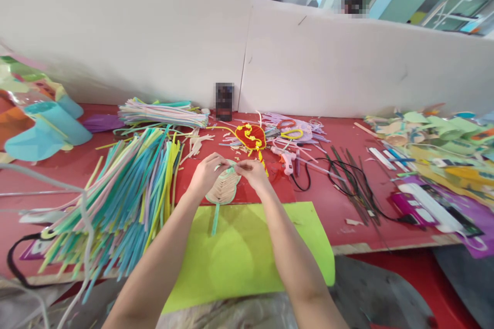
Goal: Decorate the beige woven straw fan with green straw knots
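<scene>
A small fan-shaped craft piece (222, 189), cream inside with a pale green fuzzy edge and a green stem, lies in front of me on the red work surface, its stem over the green sheet (239, 262). My left hand (208, 172) pinches at its upper edge. My right hand (252, 170) is closed close beside it, fingertips pinched at the same top edge. The fingers partly cover that spot. Just beyond them sits a red and yellow fan-shaped piece (250, 136) of pipe cleaners.
A big pile of coloured pipe cleaners (119, 200) lies on the left, with another bundle (162, 113) behind. To the right are a pink glue gun (285, 158), scissors (291, 133), black cable and a white power strip (430, 205). A white partition (173, 51) stands behind.
</scene>
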{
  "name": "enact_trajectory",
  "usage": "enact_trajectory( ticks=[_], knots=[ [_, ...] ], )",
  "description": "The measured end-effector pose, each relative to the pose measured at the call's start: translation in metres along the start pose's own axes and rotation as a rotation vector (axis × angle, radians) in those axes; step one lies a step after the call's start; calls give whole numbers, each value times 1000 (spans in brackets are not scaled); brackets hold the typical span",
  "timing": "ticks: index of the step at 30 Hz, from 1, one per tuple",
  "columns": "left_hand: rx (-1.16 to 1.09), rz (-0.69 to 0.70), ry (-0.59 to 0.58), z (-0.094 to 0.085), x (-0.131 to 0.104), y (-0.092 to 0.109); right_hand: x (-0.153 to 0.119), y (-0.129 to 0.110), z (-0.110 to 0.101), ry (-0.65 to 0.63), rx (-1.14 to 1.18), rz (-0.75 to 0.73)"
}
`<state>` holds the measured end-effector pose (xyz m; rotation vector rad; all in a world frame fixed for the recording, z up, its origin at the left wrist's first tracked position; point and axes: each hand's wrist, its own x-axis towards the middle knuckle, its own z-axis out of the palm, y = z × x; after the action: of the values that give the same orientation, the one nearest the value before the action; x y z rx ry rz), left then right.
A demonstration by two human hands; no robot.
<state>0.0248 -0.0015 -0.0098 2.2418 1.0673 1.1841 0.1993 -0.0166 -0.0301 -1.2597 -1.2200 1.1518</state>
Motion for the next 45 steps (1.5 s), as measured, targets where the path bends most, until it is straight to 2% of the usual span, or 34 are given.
enact_trajectory(
  ticks=[10, 16, 18, 22, 31, 37, 45],
  knots=[
    [-30, -33, 36, 2, 0, 5, -1, -1, 6, 8, 114, 44],
    [-259, -247, 227, 13, 0, 7, 0, -1, 7, 119, 337, 80],
    [-253, -289, 192, 17, -1, 8, -1, -2, 9, 155, 398, 89],
    [-116, -269, 61, 20, -3, 10, -4, -4, 13, 138, 414, 98],
    [-188, -357, 36, 19, -3, 5, -3, -4, 10, 98, 288, 12],
    [-240, -408, -6, 17, -3, 0, -3, -7, 4, 64, 125, -11],
    [-413, -481, -65, 16, -2, -8, -5, -9, 0, -75, 224, -19]
  ],
)
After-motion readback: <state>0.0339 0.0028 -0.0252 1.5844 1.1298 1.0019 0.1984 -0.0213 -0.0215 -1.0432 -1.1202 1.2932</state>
